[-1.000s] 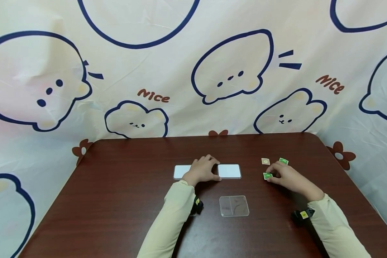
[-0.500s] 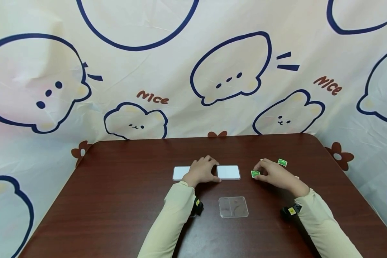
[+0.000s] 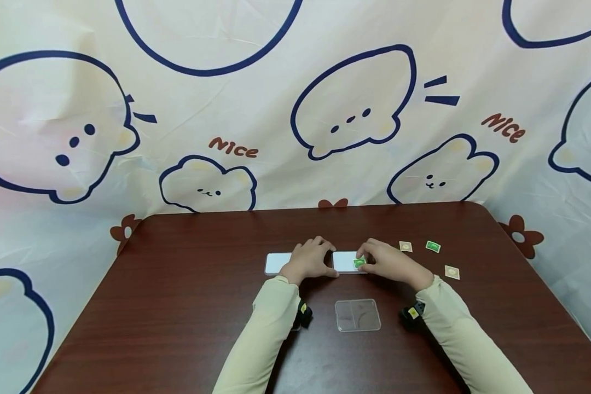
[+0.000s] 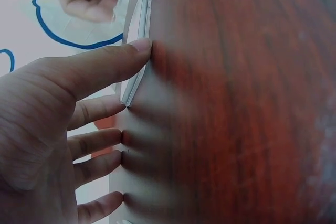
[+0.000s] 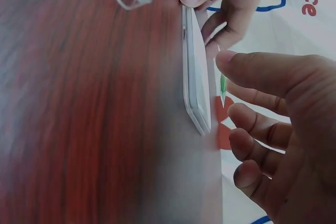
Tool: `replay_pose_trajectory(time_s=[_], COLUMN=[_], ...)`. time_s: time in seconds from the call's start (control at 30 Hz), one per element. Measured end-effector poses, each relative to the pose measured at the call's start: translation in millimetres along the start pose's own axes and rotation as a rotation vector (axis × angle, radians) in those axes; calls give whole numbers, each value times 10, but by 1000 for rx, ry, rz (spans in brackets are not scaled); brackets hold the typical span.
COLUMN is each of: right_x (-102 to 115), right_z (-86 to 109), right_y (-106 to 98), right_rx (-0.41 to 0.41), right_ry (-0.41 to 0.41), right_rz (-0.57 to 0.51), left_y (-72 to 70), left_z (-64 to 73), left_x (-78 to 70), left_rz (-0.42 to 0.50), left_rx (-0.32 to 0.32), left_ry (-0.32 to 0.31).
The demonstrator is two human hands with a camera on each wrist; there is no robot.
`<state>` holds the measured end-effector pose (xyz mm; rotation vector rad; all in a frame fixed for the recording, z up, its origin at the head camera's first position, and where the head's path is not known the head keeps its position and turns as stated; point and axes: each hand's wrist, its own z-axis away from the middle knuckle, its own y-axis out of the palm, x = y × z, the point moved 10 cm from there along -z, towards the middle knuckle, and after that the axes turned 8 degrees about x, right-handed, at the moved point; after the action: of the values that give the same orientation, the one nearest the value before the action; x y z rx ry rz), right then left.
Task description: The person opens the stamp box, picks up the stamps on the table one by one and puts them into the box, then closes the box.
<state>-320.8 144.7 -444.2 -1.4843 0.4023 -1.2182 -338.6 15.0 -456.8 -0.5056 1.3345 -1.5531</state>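
Note:
My left hand holds a flat, clear-edged case with a white top by its left end. In the left wrist view the thumb lies against its near edge, with the index finger across from it. The other fingertips rest on the table. Over the right part of this case, my right hand pinches a small green paper piece between thumb and fingers. From the right wrist view the green piece appears edge-on, above the white surface. A second white-topped case lies partly behind the left hand.
On the right of the brown table lie a cream paper piece, a green one and another cream one. A clear, shallow plastic box sits in front of the cases. A printed cloth hangs behind.
My right hand has carried the small green piece leftward from the right side to above the white-topped case. The left hand stays at the case's left end.

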Motion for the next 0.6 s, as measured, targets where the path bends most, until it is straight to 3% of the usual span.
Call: replay_pose_trajectory(time_s=[0.6], right_x=[187], right_z=[-291], right_y=[92], right_rx=[59], right_ry=[13], right_rz=[6], left_y=[25], left_z=[-38], left_x=[17], left_rz=[-14], left_rx=[9], left_ry=[-2])
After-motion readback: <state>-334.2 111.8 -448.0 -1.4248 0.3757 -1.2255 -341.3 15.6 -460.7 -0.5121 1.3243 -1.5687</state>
